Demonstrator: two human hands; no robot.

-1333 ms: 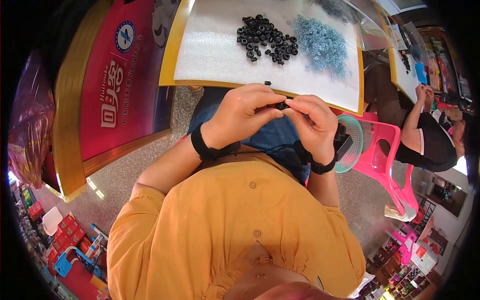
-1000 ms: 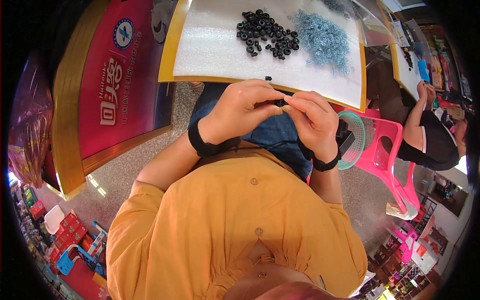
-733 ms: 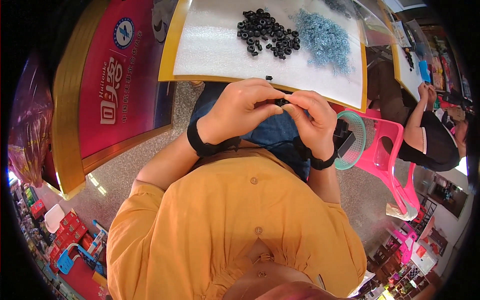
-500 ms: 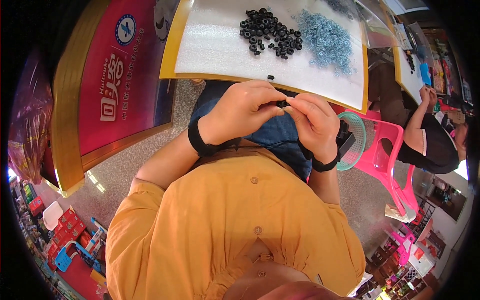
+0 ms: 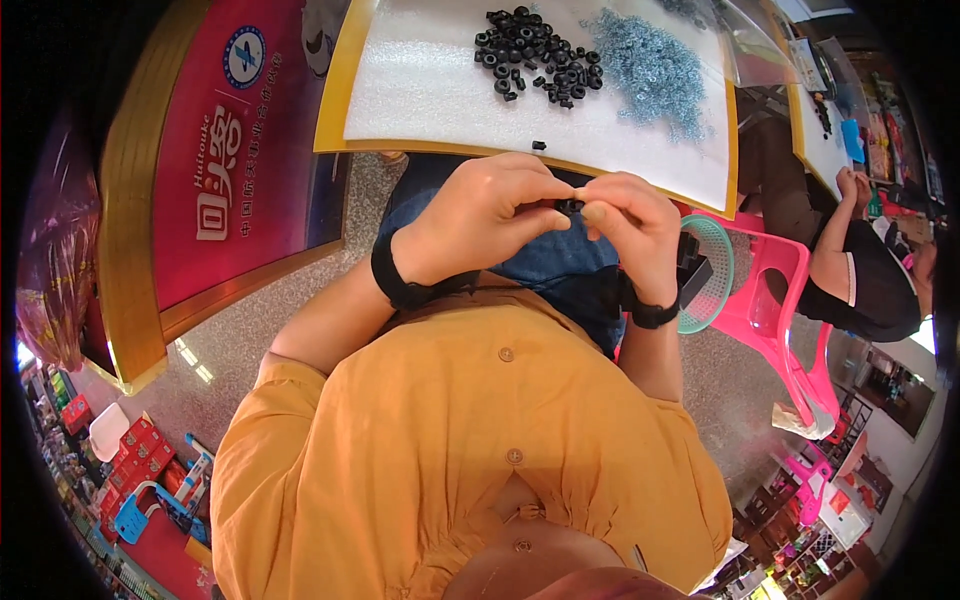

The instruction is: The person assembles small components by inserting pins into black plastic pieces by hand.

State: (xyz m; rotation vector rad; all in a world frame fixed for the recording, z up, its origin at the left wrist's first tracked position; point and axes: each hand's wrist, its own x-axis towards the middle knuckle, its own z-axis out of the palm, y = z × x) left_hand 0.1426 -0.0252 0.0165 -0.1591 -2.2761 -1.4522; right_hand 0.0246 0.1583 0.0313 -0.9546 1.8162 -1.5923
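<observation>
In front of my lap, just off the table's near edge, my left hand [image 5: 492,212] and my right hand [image 5: 638,225] meet fingertip to fingertip. Between them is a small black ring-like part [image 5: 569,207], pinched by the thumb and forefinger of both hands; the fingers cover much of it. A single small black piece [image 5: 539,146] lies by the near edge of the white padded table [image 5: 420,100]. Farther back on the pad sits a pile of black round parts with holes [image 5: 520,45]. To its right spreads a heap of small bluish clear pieces [image 5: 655,75].
A yellow frame [image 5: 450,152] edges the table. On the right a green mesh basket [image 5: 712,275] holding black boxes stands on a pink plastic chair [image 5: 770,265]. Another person [image 5: 860,265] sits at a second table beyond. A red printed panel [image 5: 225,150] stands on the left.
Both hands stay together on the small black part; the right fingers have shifted and bent more around it. The view has tilted slightly.
</observation>
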